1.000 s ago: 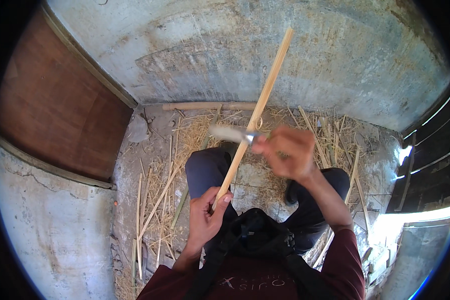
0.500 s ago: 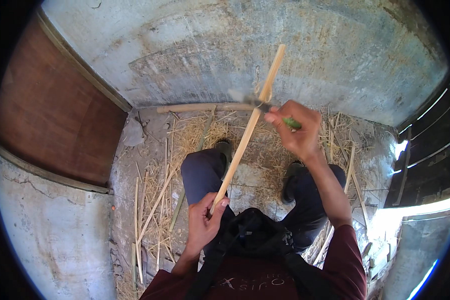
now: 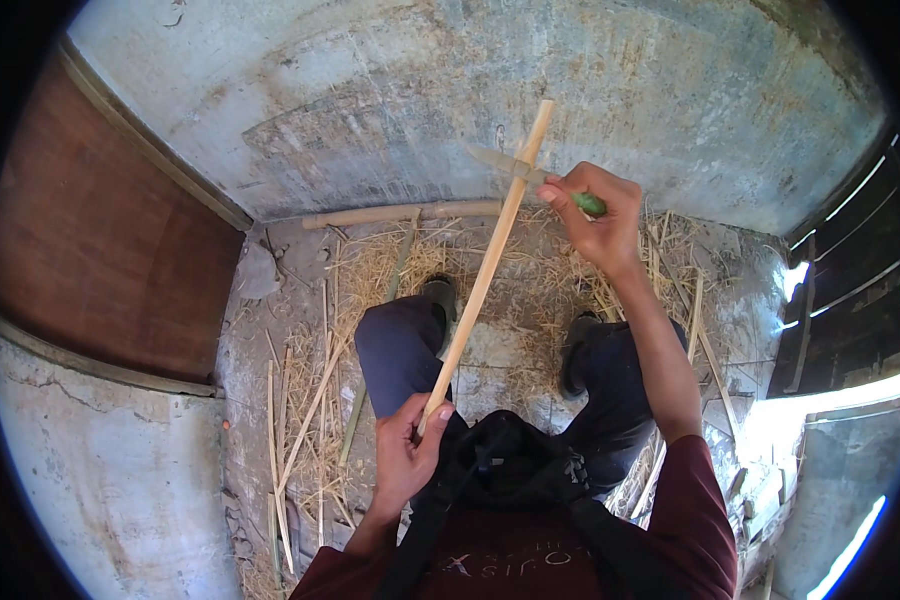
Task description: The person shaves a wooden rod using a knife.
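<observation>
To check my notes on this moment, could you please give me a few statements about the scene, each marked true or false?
The left grip holds a long, straight, pale wood-like strip. True.
In the picture, the strip slants up to the left. False: it slants up to the right.
The right grip holds a green-handled metal knife. True.
The knife crosses the strip beside the left grip. False: it crosses near the strip's far end.

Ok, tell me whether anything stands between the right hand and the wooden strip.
Only the knife, held in the right hand and crossing the wooden strip near its far end; nothing else visible does.
</observation>
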`<action>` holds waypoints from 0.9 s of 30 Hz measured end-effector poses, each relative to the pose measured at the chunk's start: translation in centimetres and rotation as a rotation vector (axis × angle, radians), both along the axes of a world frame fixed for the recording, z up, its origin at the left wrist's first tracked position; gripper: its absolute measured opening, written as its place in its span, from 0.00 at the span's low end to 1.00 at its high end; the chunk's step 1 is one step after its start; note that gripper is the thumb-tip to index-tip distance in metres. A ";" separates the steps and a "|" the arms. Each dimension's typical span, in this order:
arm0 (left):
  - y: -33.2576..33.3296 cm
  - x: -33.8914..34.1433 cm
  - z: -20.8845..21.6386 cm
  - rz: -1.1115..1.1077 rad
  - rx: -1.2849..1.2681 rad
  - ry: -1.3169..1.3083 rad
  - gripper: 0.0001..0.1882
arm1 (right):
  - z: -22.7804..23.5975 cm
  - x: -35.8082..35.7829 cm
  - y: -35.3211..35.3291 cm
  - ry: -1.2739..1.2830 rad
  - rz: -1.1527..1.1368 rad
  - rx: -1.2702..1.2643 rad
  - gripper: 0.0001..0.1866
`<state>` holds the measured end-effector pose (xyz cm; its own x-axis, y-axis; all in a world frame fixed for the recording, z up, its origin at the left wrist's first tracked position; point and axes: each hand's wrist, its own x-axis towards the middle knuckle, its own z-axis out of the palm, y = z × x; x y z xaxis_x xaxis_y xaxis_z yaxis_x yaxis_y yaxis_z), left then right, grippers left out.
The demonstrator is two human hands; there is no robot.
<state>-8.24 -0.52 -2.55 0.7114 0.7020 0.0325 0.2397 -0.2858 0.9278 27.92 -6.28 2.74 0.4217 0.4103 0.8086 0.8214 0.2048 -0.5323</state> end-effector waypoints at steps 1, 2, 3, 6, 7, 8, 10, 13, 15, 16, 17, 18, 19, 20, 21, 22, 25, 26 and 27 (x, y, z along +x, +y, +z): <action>0.0 -0.2 -0.2 -0.002 0.000 -0.005 0.07 | -0.2 -0.1 0.3 -0.009 -0.008 0.013 0.13; 0.1 -0.3 -0.2 -0.004 -0.001 -0.011 0.07 | -0.3 -0.2 0.6 -0.018 -0.015 0.027 0.13; 0.2 0.0 -0.1 -0.001 -0.002 -0.010 0.07 | -0.4 -0.4 0.7 -0.050 0.004 0.013 0.13; 0.2 0.1 0.3 0.004 -0.010 0.023 0.07 | -0.7 -0.3 0.5 -0.077 -0.008 -0.022 0.13; -0.2 0.0 0.5 -0.004 -0.012 0.044 0.07 | -0.2 1.2 0.4 -0.051 -0.064 -0.026 0.13; -0.4 -0.1 0.6 -0.010 -0.014 0.060 0.08 | 0.2 2.0 0.4 -0.029 -0.118 -0.029 0.13; -0.4 -0.7 -0.2 -0.017 -0.015 0.042 0.08 | 0.0 1.5 0.3 -0.014 -0.123 -0.050 0.13; 0.1 -0.8 -0.5 -0.021 -0.016 0.024 0.08 | -1.0 0.1 0.8 -0.088 -0.041 -0.019 0.13; 0.0 -0.9 -0.5 -0.023 -0.031 0.040 0.08 | -1.3 0.5 0.9 -0.061 -0.050 -0.012 0.12; -0.1 -1.1 -0.5 -0.027 -0.046 0.056 0.08 | -1.0 2.2 0.8 0.004 -0.104 -0.025 0.12; -0.2 -1.2 -0.5 -0.034 -0.061 0.071 0.08 | -0.7 4.0 0.5 0.068 -0.160 -0.037 0.11; -0.3 -1.5 -0.4 -0.050 -0.079 0.074 0.09 | -1.2 5.9 0.8 0.104 -0.208 0.008 0.12; -0.3 -1.6 -0.3 -0.074 -0.094 0.072 0.09 | -2.3 8.4 1.0 0.135 -0.262 0.058 0.12; -0.2 -2.0 -0.3 -0.087 -0.115 0.074 0.10 | -3.2 9.7 0.9 0.171 -0.306 0.102 0.12; 0.1 -2.0 -0.4 -0.060 -0.118 0.057 0.09 | -3.3 10.2 0.1 0.233 -0.345 -0.067 0.13; 0.5 -1.8 -0.6 -0.036 -0.120 0.040 0.08 | -3.3 10.8 -0.8 0.293 -0.386 -0.235 0.13; 1.4 -1.6 -1.5 0.015 -0.133 0.006 0.09 | -4.2 12.1 -3.1 0.293 -0.355 -0.731 0.15; 1.6 -1.8 -1.7 0.022 -0.137 0.008 0.09 | -4.7 11.9 -3.6 0.266 -0.312 -0.897 0.16; 1.6 -1.8 -1.7 0.029 -0.140 0.009 0.09 | -5.1 11.7 -4.0 0.210 -0.360 -0.957 0.15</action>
<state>-10.09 1.09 -4.30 0.6908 0.7193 -0.0735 0.2542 -0.1464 0.9560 39.67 -10.30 -2.36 0.7405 0.6633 0.1081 0.6224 -0.6162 -0.4826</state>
